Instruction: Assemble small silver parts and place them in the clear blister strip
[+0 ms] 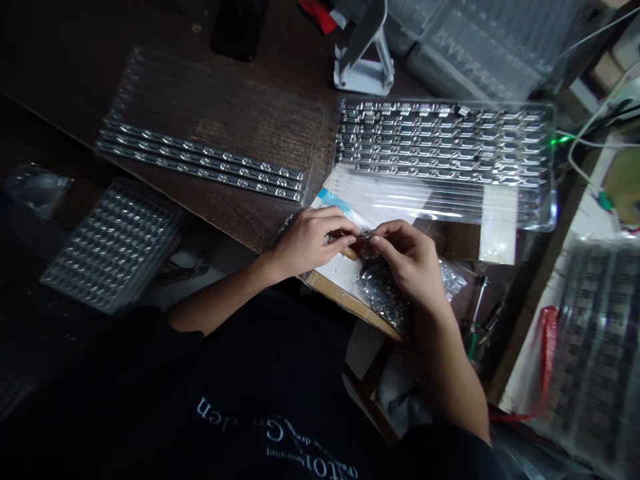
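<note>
My left hand point(309, 241) and my right hand point(411, 259) meet above a white sheet point(334, 272) at the table's front edge. Between their fingertips is a small metal D-sub connector point(365, 235), pinched from both sides and partly covered by the fingers. Below my right hand lies a clear plastic bag point(383, 287) of small dark, shiny parts. Beyond the hands, a clear tray point(547, 207) carries rows of metal connectors. Another clear tray point(220, 110), further left, has connectors in its three front rows.
A grey stand point(365, 80) and stacked clear trays point(480, 60) are at the back. A screwdriver point(479, 300) lies to the right, near a red strap point(547, 347). Filled trays point(113, 243) stand lower left. Cables point(590, 137) run along the right side.
</note>
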Tool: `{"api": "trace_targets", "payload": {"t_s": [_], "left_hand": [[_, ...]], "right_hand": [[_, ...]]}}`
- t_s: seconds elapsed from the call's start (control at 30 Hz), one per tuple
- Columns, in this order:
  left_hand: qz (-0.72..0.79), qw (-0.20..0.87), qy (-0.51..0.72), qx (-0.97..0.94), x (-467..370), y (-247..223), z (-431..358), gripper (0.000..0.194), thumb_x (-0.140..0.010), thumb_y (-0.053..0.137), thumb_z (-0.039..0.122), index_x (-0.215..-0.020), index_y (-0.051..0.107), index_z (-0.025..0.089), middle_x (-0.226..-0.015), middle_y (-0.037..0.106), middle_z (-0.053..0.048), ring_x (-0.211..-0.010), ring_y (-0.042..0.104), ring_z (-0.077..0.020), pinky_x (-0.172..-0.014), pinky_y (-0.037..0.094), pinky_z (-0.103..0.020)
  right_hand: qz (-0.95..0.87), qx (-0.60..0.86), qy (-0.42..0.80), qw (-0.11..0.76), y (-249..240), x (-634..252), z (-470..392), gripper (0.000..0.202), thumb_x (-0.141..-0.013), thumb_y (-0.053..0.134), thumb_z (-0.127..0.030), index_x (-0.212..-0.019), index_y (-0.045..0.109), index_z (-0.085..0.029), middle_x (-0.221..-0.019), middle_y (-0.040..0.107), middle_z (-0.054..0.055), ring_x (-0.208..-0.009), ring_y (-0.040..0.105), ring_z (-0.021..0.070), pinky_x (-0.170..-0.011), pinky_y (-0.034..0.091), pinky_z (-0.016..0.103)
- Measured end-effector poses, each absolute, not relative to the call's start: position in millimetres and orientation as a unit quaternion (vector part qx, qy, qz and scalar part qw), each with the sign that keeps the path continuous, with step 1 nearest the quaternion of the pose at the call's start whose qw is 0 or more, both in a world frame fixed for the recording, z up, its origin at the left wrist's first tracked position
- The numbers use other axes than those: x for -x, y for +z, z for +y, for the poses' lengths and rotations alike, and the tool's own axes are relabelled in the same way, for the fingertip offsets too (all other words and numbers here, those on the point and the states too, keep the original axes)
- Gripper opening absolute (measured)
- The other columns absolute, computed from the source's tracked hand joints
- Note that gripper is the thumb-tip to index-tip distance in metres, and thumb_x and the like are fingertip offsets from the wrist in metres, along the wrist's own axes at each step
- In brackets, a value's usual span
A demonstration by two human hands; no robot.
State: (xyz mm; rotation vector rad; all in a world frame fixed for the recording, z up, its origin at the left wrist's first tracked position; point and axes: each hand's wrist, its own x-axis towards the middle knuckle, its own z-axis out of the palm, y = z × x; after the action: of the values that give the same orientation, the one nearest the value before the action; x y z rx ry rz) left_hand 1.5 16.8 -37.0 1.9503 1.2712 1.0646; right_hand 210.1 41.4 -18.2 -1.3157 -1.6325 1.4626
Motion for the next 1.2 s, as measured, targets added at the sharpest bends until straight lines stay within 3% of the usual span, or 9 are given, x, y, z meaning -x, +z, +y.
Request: {"api": "trace_targets", "payload": {"t_s": [0.17,0.37,0.6,0.97,1.2], "left_hand": [[0.471,0.289,0.428,-0.716,-3.6,-35.6,17.7,0.007,-0.083,0.078,0.018,-0.090,0.075,0.015,-0.086,0.076,-0.004,-0.079,0.070,-0.0146,-0.072,0.053,-0.026],[0.480,0.261,0.418,-0.726,-3.3,-37.2,16.2,0.003,-0.087,0.073,0.017,-0.089,0.076,0.016,-0.088,0.077,-0.005,-0.082,0.072,-0.0164,-0.075,0.053,-0.029],[0.528,0.224,0.354,-0.738,-3.1,-40.2,13.9,0.004,-0.090,0.070,0.017,-0.093,0.073,0.018,-0.096,0.076,-0.003,-0.092,0.070,-0.0189,-0.082,0.047,-0.034],[0.512,0.260,0.383,-0.723,0.2,-33.3,13.6,0.004,-0.089,0.065,0.016,-0.090,0.068,0.017,-0.087,0.076,-0.003,-0.080,0.070,-0.0151,-0.075,0.052,-0.027],[0.494,0.266,0.370,-0.741,0.4,-30.7,15.4,0.008,-0.092,0.065,0.016,-0.093,0.072,0.018,-0.095,0.075,-0.004,-0.091,0.070,-0.0166,-0.084,0.052,-0.031]], "right_hand": [[-0.629,0.466,0.549,0.292,-16.2,-205.8,38.9,0.017,-0.087,0.073,-0.034,-0.087,0.065,-0.020,-0.076,0.069,0.001,-0.068,0.064,0.0143,-0.064,0.049,0.027],[-0.664,0.468,0.477,0.336,-13.9,-208.4,37.6,0.012,-0.090,0.069,-0.031,-0.088,0.063,-0.020,-0.078,0.067,0.000,-0.069,0.062,0.0136,-0.065,0.048,0.027],[-0.778,0.458,0.363,0.231,-13.3,-210.1,37.0,0.007,-0.090,0.065,-0.023,-0.094,0.070,-0.020,-0.089,0.075,0.004,-0.079,0.069,0.0183,-0.072,0.050,0.030],[-0.778,0.472,0.350,0.221,-12.9,-208.6,38.6,0.009,-0.090,0.063,-0.025,-0.093,0.070,-0.021,-0.088,0.076,0.005,-0.079,0.070,0.0202,-0.071,0.050,0.031],[-0.774,0.473,0.355,0.227,-9.7,-206.9,38.3,0.011,-0.091,0.062,-0.027,-0.094,0.070,-0.020,-0.088,0.076,0.005,-0.078,0.068,0.0189,-0.071,0.049,0.030]]}}
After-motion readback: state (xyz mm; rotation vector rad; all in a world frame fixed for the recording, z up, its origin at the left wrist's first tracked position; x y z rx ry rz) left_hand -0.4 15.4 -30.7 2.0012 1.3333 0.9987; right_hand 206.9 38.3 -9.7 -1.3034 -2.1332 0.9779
